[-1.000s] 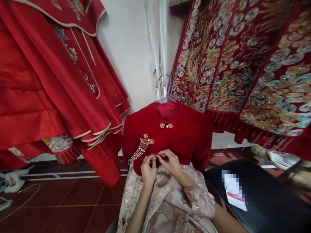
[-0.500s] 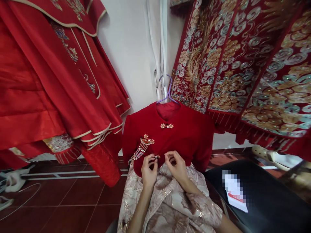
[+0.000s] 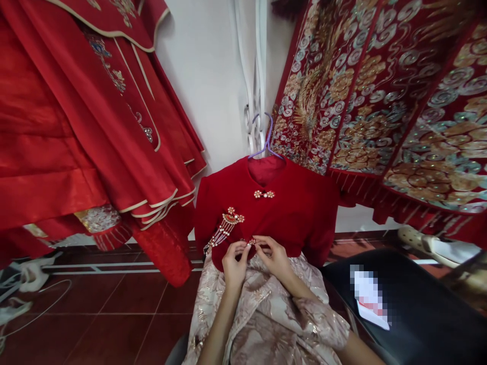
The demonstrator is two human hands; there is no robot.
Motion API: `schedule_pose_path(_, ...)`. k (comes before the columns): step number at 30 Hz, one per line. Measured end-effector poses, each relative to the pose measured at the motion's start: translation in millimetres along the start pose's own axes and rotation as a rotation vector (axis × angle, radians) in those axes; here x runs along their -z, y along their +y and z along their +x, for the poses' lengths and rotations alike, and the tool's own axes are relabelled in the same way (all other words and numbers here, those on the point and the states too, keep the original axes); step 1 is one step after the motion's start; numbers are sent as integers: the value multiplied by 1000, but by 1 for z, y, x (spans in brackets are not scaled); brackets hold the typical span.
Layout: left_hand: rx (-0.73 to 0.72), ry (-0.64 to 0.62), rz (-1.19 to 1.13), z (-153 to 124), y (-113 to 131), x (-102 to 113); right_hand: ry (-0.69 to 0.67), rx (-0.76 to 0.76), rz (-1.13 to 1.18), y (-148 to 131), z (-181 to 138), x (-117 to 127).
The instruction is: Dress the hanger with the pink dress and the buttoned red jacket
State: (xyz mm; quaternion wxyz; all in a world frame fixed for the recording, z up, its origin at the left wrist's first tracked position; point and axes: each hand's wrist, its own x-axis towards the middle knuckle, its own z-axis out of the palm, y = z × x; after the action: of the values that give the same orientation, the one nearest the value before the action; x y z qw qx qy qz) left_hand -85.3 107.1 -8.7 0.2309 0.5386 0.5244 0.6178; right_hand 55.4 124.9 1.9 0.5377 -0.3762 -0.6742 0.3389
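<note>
A red velvet jacket hangs from a purple hanger, its lower edge over my lap. Pinched at its front hem is a small beaded frog clasp, partly hidden by fingertips. My left hand grips it from the left with thumb and forefinger. From the other side my right hand pinches at the same clasp. A second beaded clasp fastens the neckline. On the jacket's left side in view sits a beaded brooch with hanging tassels.
Red garments hang on the left, an embroidered red garment on the right. A dark seat at right bears a phone, partly blurred out. A clog shoe lies behind it, and a white rail runs low at left.
My right hand has moved left, so its fingertips now meet the left hand's at the clasp. The whole view has shifted slightly.
</note>
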Motion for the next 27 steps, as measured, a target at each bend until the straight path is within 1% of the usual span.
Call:
schedule_pose_path(7,40,74,-62,-6,4,0,-26,-64,77,-1,1,-1)
schedule_pose_path(10,49,36,-84,-5,10,0,3,-65,77,-3,1,-2)
schedule_pose_path(12,56,8,-117,3,16,1,34,-75,84,-4,0,-3)
schedule_pose_path(13,62,17,-143,11,21,1,47,-84,100,-4,0,-3)
schedule_pose_path(15,89,85,-230,30,31,1,68,-101,154,-5,-1,-3)
schedule_pose_path(17,156,146,-381,50,43,1,105,-92,197,-6,-3,-2)
schedule_pose_path(19,245,135,-546,63,52,-1,154,-50,194,-8,-4,0)
schedule_pose_path(21,313,85,-670,68,59,-3,184,-7,164,-10,-4,2)
schedule_pose_path(23,353,65,-742,67,61,-6,187,23,144,-12,-5,4)
schedule_pose_path(27,395,117,-780,64,58,-10,161,63,138,-13,-4,5)
